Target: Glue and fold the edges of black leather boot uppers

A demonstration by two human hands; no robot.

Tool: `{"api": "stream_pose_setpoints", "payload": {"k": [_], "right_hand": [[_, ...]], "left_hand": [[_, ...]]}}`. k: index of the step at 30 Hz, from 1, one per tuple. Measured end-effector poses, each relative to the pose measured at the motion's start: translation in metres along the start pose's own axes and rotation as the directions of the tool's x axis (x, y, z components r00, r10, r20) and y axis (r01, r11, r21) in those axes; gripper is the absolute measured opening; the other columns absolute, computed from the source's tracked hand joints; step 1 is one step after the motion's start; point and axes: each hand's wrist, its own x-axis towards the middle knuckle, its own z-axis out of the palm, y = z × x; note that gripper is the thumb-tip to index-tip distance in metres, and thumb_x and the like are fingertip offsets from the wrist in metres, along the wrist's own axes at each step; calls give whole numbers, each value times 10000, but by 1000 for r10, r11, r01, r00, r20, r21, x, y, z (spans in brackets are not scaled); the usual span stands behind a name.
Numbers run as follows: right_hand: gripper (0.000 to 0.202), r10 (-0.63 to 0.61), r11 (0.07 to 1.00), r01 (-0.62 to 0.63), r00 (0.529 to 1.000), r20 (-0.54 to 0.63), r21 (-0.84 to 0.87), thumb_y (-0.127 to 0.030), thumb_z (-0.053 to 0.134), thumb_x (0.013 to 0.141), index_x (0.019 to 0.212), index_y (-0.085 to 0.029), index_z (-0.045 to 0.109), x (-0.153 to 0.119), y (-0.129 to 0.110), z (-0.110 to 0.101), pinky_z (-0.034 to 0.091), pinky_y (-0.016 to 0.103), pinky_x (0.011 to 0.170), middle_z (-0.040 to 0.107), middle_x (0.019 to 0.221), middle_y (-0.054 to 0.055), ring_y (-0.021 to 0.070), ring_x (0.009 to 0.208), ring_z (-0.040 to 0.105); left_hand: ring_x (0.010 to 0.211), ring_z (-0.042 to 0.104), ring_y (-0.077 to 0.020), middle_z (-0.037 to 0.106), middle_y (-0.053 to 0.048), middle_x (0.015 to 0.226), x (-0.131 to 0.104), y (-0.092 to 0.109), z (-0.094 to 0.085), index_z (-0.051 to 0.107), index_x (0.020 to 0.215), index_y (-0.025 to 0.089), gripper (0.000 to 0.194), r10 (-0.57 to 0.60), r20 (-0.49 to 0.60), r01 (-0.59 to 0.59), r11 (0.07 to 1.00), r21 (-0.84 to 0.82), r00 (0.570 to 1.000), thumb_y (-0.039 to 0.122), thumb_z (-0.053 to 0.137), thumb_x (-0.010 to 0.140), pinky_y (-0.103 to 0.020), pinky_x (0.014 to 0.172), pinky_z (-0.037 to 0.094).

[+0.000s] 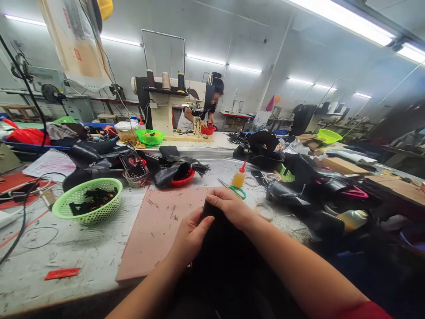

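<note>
A piece of black material point(215, 235) is held up between my two hands, over the front edge of a pink board point(149, 230). My left hand point(192, 232) grips its left side, thumb on top. My right hand point(230, 206) pinches its upper edge, thumb pressed down near the top. The lower part of the material merges with the dark area below, so its extent is hard to see. Just beyond my right hand lie green-handled scissors point(237, 191) and a glue bottle point(239, 176) with a red tip.
A green basket point(89, 217) of black pieces stands at the left, near a red strip point(62, 273). Black leather pieces point(299, 199) are heaped at the right. Behind are a phone point(133, 165), a sewing machine point(166, 106) and a person point(215, 95) bent over a red bowl point(207, 130).
</note>
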Motion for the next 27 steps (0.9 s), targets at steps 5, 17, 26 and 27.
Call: {"api": "stream_pose_setpoints", "payload": {"k": [5,17,26,27], "right_hand": [[288,-35,999,38,994,101,-35,-449,588,684,645,-176,502,1,-3,-5,346,239,562,468,612,-41,100,586,413],[226,-20,995,-4,969,247,98,-338,681,591,692,-157,589,3,0,-6,406,265,635,568,674,-6,125,647,500],[416,-105,883,-22,965,-242,-469,-496,457,772,1006,-178,591,-22,2,-43,403,364,837,630,1008,93,244,955,559],[456,-70,829,-140,935,-349,-541,-527,433,782,1045,-182,577,-29,9,-54,383,390,871,610,1079,108,270,1019,536]], "left_hand": [[778,559,-183,634,-24,805,-1,-2,-3,615,905,168,225,67,-13,-65,992,109,998,345,556,779,-267,698,446],[551,448,-126,484,21,554,-6,3,-8,554,631,161,349,44,-87,-29,985,170,995,469,506,787,-224,527,365],[748,576,-200,638,-36,799,-17,0,-24,608,995,185,348,-102,-52,103,994,24,993,460,526,797,-266,652,462],[788,586,-215,647,-42,831,-20,-1,-27,600,1024,189,369,-119,-72,120,993,15,990,468,530,793,-278,677,474]]}}
